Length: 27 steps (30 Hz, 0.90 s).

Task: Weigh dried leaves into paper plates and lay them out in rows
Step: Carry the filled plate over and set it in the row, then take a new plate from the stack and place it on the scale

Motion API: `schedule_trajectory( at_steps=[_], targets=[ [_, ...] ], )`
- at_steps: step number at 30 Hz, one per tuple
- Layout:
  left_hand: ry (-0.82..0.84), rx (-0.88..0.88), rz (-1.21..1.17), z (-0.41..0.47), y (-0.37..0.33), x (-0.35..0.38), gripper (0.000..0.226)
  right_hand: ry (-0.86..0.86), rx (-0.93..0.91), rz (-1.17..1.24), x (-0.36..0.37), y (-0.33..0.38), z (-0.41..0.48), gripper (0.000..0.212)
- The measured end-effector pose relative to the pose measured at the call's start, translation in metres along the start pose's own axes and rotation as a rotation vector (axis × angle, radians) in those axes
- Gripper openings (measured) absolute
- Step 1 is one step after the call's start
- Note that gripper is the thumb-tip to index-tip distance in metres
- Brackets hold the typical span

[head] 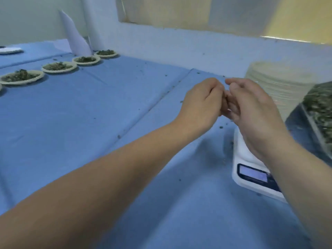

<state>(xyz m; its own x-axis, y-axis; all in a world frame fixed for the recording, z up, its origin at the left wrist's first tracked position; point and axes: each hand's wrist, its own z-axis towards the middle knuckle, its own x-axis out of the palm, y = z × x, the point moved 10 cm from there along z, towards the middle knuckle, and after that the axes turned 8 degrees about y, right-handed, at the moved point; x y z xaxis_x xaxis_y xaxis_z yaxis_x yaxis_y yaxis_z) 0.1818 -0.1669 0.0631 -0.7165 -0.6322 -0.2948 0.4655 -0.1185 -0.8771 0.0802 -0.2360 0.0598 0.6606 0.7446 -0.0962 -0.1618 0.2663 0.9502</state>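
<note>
far left, i count four filled paper plates [59,67] in a row on the blue cloth [107,108], with a fifth cut off by the edge. at mid-table the left hand [203,101] and right hand [251,108] meet, fingers curled and tips touching; i cannot tell whether they pinch any leaf. the scale [251,173] shows no plate where visible. going by the tall stack of empty plates [280,83] and the full tray of dried leaves [319,108] on the right, i judge many portions remain.
</note>
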Motion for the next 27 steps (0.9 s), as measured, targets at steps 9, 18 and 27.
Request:
schedule_trajectory(
  at_steps=[9, 18, 27],
  targets=[
    [-0.027, 0.479, 0.732, 0.058, -0.095, 0.163, 0.032, -0.43, 0.077, -0.631, -0.226, -0.028, -0.087, 0.029],
    [0.142, 0.447, 1.147, 0.103, -0.089, 0.199, 0.048, -0.235, 0.349, -1.544, -0.212, -0.062, -0.079, 0.047],
    [0.304, 0.598, 1.295, 0.102, -0.093, 0.209, 0.065, -0.254, 0.286, -1.581, -0.213, -0.064, -0.077, 0.051]
  ],
)
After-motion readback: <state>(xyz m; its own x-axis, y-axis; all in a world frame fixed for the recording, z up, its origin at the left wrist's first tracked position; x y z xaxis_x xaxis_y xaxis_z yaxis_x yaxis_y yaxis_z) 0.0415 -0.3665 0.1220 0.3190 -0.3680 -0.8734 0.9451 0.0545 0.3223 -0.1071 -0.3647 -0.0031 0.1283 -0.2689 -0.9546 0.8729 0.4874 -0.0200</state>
